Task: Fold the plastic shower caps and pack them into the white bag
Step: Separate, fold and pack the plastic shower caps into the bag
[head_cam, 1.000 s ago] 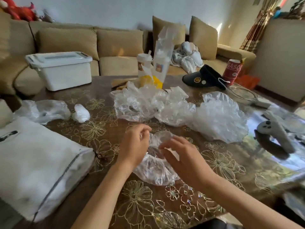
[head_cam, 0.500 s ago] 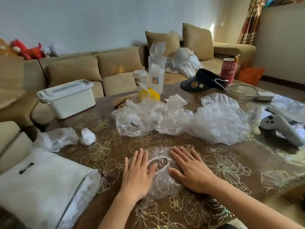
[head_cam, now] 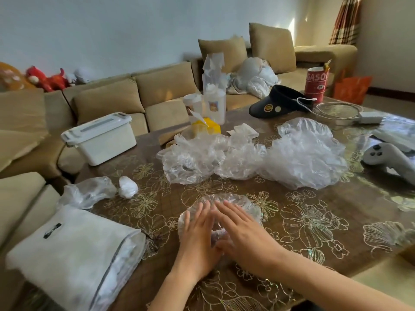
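Pressing one shower cap [head_cam: 238,199] flat on the counter [head_cam: 292,194]
Your left hand [head_cam: 197,234] and right hand [head_cam: 243,234] lie side by side on it, fingers straight, gripping nothing; the white bag [head_cam: 74,250] sits to your left. Trapped air could spring the slick plastic open as you lift to fold, or it could slide away.

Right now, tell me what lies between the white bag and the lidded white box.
Head view: crumpled clear plastic, a small white wad beside it.
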Available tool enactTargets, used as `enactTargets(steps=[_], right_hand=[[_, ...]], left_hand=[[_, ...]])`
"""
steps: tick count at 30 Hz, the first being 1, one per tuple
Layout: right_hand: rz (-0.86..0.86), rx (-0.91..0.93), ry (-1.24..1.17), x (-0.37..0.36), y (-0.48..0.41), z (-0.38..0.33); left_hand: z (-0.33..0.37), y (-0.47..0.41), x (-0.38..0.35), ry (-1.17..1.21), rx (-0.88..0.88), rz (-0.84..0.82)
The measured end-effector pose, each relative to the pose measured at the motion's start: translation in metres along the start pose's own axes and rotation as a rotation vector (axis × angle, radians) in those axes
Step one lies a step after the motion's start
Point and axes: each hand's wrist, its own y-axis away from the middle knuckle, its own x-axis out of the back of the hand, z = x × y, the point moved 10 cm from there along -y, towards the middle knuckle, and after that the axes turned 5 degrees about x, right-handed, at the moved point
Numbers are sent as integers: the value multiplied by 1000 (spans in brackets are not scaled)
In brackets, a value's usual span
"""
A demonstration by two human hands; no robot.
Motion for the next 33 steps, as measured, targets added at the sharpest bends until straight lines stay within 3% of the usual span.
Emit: enactTargets(steps=[3, 7, 13, 18, 21, 25, 28, 31, 33], right_hand=[[-187, -103, -6, -13, -4, 21], [-389, -156, 53, -23, 15, 52], [-112, -101, -105, 25, 8, 37], [-257, 41, -20, 13, 19, 10], [-249, 46, -1, 7, 18, 11], [-135, -36, -155, 18, 7, 28], [-61, -146, -283, 29, 3, 49], [-195, -197, -445, 22, 7, 52], [-288, -165, -257, 13, 10, 53]], left_hand=[[-14, 7, -9, -128, 71, -113], [-27, 19, -6, -118, 103, -119], [-16, 24, 28, 318, -115, 181], [-13, 35, 16, 366, -115, 13], [-14, 34, 11, 338, -97, -42], [-18, 33, 15, 385, -63, 11], [-23, 31, 24, 396, -44, 145], [-31, 31, 34, 449, 13, 222], [-36, 31, 38, 487, 61, 223]])
